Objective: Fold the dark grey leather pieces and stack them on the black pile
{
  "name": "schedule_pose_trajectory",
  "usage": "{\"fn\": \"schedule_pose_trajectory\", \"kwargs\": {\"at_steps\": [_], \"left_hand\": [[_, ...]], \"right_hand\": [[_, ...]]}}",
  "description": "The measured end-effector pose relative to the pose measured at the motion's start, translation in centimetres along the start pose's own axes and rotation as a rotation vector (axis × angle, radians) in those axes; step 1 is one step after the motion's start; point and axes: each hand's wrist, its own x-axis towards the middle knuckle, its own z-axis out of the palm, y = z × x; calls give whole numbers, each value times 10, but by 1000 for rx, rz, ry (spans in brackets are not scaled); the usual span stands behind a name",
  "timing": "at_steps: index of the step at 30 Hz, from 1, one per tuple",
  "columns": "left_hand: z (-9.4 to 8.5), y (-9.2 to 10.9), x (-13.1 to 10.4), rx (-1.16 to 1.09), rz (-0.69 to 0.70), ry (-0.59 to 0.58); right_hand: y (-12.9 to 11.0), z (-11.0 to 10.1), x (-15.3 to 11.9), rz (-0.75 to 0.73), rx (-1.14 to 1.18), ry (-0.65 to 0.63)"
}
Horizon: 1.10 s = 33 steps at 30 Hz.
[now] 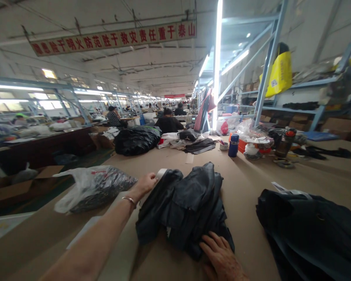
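From the head camera, a dark garment [187,207] lies crumpled on the brown tabletop [245,183], in the middle just ahead of the person. The left hand [144,184] reaches out to its far left edge, its grip closed around a pale tag or strip there (what exactly it is I cannot tell). The right hand [220,255] lies flat and open on the garment's near edge, holding nothing. A plastic bag [93,187] of dark pieces sits to the left, and another dark garment [310,230] lies well apart on the right.

L hand [146,184] grips dark garment [187,207], R hand [222,257] flat.
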Motion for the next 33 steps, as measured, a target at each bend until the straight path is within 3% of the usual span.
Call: {"fn": "schedule_pose_trajectory", "kwargs": {"at_steps": [5,7,9,11,13,16,19,21,24,26,28,31,33], "left_hand": [[-56,32,-20,-108,234,227],[-67,53,-45,-99,318,292],[-66,71,-76,53,459,348],[-52,81,-108,326,669,282],[-26,82,-138,485,840,177],[25,66,-175,522,955,46],[68,39,-201,504,934,-10],[84,20,-214,458,888,36],[94,-5,-234,264,774,165],[99,-17,-249,42,602,224],[110,-27,-264,-278,289,227],[134,-35,-279,-824,-292,236],[146,-36,-285,-1043,-534,274]], "right_hand": [[7,10,3,-19,7,51],[8,11,2,-69,22,192],[2,3,-6,-111,70,442],[-14,-18,-22,-158,120,697],[-35,-48,-41,-220,138,836],[-61,-88,-55,-285,116,816],[-68,-96,-49,-235,50,667],[-67,-85,-39,-179,13,539],[-71,-66,-26,-155,41,380],[-75,-57,-19,-143,70,347],[-79,-54,-11,-118,51,374],[-80,-56,-1,-72,13,411],[-83,-60,3,-89,35,356]]}}
